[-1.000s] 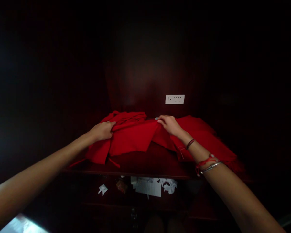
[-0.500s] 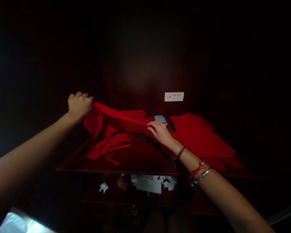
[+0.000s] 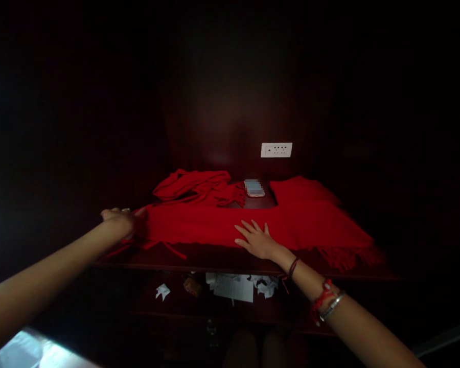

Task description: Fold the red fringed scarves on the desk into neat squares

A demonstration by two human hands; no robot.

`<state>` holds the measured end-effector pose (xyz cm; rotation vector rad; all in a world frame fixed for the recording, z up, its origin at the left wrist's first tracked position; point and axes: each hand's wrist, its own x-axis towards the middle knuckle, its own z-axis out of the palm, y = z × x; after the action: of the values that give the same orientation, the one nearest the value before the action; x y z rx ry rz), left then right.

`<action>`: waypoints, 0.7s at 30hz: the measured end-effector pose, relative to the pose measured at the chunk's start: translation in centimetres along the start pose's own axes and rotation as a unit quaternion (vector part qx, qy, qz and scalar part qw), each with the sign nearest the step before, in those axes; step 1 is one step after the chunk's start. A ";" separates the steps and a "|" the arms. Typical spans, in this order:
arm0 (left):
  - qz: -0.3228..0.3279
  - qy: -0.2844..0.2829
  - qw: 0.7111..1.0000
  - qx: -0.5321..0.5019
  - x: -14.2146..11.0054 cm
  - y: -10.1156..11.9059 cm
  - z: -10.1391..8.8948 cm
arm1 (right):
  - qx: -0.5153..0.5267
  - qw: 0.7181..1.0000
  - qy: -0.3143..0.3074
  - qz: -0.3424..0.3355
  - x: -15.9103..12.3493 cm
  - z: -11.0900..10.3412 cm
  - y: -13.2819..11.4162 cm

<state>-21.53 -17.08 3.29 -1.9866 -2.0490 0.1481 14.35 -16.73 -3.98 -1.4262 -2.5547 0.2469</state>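
Note:
A long red scarf [image 3: 199, 224] with fringed ends lies stretched flat along the front of a dark wooden shelf. At its left end is my left hand [image 3: 118, 222], blurred, thumb stretched toward the cloth; its other fingers are partly hidden and look spread. My right hand [image 3: 256, 240] rests palm down on the scarf's middle, fingers spread, holding nothing. To the right, the strip runs onto a wider red fringed cloth [image 3: 322, 225]. Behind it on the left lies another red scarf [image 3: 191, 185], loosely bunched.
A phone [image 3: 254, 188] lies near the back wall, below a white socket plate [image 3: 276, 150]. On the lower level are paper sheets [image 3: 233, 289], crumpled paper [image 3: 266, 287], a white scrap [image 3: 162, 292] and a small brown item [image 3: 192, 286]. The shelf edge [image 3: 214, 269] runs across the front.
The raised red scarf has come down flat onto the shelf. My left hand has lowered from its grip on the scarf. My right hand has moved down and spread its fingers on the cloth.

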 end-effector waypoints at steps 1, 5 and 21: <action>-0.046 -0.034 0.998 0.015 0.2 1.5 -0.5 | -0.005 1.000 -0.024 0.011 -0.1 0.0 0.2; 0.106 0.004 0.993 -0.046 1.6 9.4 -1.5 | -0.021 0.998 -0.060 0.013 -0.4 0.1 0.6; 0.234 -0.043 0.949 -0.204 4.1 15.4 3.2 | -0.034 0.996 -0.026 0.082 0.1 -1.5 2.2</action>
<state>-7.62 -11.92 -3.37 -2.7447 -1.7162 -0.1100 16.50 -15.44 -3.07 -1.6783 -2.5118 0.2284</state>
